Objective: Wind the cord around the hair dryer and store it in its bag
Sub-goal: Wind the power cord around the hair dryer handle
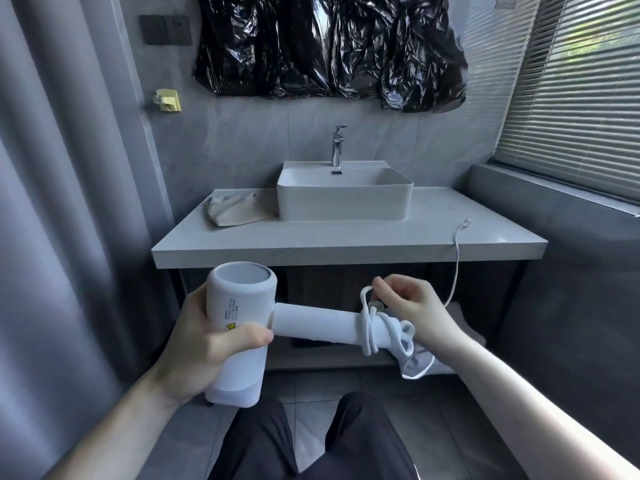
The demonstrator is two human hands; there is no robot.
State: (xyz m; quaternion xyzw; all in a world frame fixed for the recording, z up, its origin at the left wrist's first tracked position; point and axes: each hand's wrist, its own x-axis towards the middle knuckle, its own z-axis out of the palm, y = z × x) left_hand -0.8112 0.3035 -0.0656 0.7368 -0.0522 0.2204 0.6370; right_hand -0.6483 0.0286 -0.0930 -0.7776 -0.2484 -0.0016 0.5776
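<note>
Cord (370, 327) — pinched by right fingers (381, 284) | left hand (204, 337) clasps dryer (239, 327)

Both hands (207, 330) (412, 306) raised, grips closed

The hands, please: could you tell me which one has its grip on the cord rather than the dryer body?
The right hand pinches a loop of the cord above the handle's end; the left hand wraps the hair dryer barrel instead.
</note>
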